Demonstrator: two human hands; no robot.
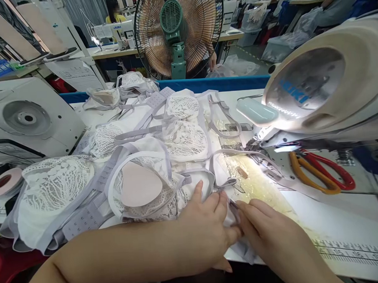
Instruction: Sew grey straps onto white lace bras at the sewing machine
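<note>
My left hand [208, 226] pinches the pale grey edging of a white lace bra [197, 178] near the front of the table, one finger stretched over the fabric. Close beside it, my right hand [264, 226] is closed, fingertips together at the same spot. A thin dark tip shows between the two hands, too small and covered to name. Grey fabric of the bra hangs below the fingers toward the table edge. A pale cup pad [140, 184] lies in the lace cup to the left of my hands.
More white lace bras [56, 185] are heaped leftward. A lit sewing machine [317, 77] stands right, with orange-and-red-handled scissors [322, 171] under it. A grey strap [248, 151] runs to its needle area. Another machine [31, 117] stands left; a large fan [178, 33] stands behind.
</note>
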